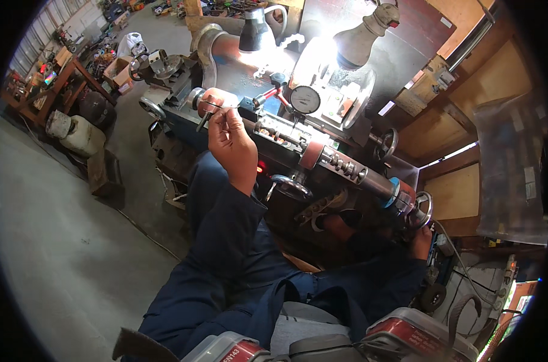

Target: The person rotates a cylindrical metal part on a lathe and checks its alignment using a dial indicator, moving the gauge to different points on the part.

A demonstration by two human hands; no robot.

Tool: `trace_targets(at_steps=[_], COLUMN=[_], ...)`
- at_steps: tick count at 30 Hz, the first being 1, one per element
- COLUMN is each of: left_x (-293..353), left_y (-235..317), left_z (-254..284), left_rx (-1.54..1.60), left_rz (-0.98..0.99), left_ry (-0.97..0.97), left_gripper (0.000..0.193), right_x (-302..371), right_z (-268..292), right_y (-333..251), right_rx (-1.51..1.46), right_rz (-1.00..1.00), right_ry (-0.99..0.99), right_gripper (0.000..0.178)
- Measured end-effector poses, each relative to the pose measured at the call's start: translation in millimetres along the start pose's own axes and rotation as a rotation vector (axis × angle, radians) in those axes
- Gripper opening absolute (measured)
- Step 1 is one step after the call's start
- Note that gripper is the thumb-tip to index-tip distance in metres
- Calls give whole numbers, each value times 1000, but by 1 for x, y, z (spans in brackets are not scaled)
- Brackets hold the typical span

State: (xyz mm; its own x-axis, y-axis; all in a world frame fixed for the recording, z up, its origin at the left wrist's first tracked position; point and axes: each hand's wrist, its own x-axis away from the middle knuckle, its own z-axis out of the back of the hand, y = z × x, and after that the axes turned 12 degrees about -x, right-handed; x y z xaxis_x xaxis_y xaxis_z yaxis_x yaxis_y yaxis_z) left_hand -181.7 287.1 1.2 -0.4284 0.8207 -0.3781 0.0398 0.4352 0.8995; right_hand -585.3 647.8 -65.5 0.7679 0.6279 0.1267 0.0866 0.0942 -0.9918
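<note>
My left hand (233,145) is raised at the left part of a long metal machine, thumb and fingers pinched on a thin dark metal lever (202,122) beside a reddish rounded housing (218,99). At the machine's far right end, my right hand (421,242) is closed at the lower rim of a small metal handwheel (428,206); part of its fingers is hidden. Between my hands, a round dial indicator (304,99) on a red-jointed arm (278,90) stands above a shaft in an open slotted bed. A larger handwheel (292,188) sits on the front.
Two work lamps, one black (254,36) and one grey (359,45), light the machine brightly. A dirty gas cylinder (83,136) and a crowded bench (68,84) stand at left. Wooden panels (449,145) and a hanging plastic sheet (512,175) close off the right. A cable crosses the floor.
</note>
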Motion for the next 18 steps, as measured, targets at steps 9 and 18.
trace_targets(at_steps=[9,18], left_x=[3,5], left_y=[3,2], left_z=[-4,-6], left_rx=[0,-30], left_rz=[-22,-16], left_ry=[-18,-37], left_gripper=[11,11], right_x=[20,-15], right_z=[-13,-23], right_y=[-52,-63], right_rx=[-175,-214], right_rz=[69,206], right_ry=[-142,-28], right_gripper=[18,21])
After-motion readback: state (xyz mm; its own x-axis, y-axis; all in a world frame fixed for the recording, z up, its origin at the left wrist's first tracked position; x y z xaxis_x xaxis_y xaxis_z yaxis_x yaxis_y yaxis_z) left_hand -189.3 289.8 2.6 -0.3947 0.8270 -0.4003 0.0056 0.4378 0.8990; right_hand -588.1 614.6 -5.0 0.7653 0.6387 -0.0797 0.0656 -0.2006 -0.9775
